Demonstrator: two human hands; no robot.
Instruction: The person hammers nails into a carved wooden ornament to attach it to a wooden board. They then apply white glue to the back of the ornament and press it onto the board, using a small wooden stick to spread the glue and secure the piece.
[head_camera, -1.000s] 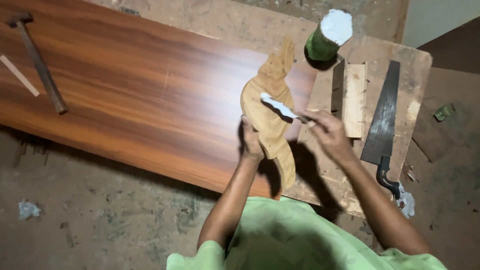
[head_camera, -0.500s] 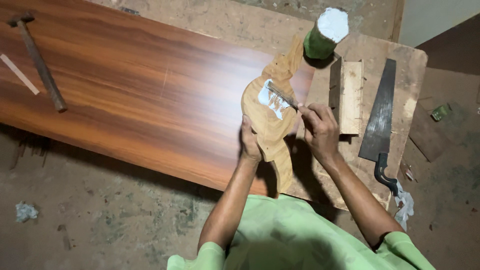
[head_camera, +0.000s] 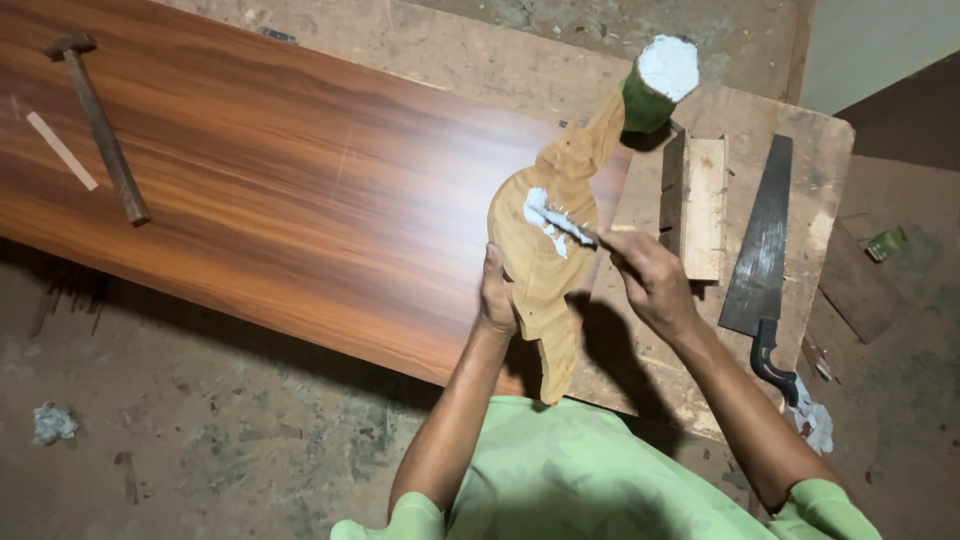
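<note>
In the centre of the frame, the left hand (head_camera: 497, 298) is gripping the left edge of the curved wood piece (head_camera: 545, 270), holding it upright. The right hand (head_camera: 650, 280), closed around a thin stick (head_camera: 572, 229), is touching white paste (head_camera: 540, 212) on it. Farther up, a green pot (head_camera: 655, 85) is standing; a saw (head_camera: 758, 260) is lying right, a hammer (head_camera: 98, 125) upper left.

Single head-worn camera, looking steeply down from above the person's own shoulders, close over the table (head_camera: 300, 200), green sleeves at the bottom edge, floor (head_camera: 200, 450) below left, no second view to overlap
</note>
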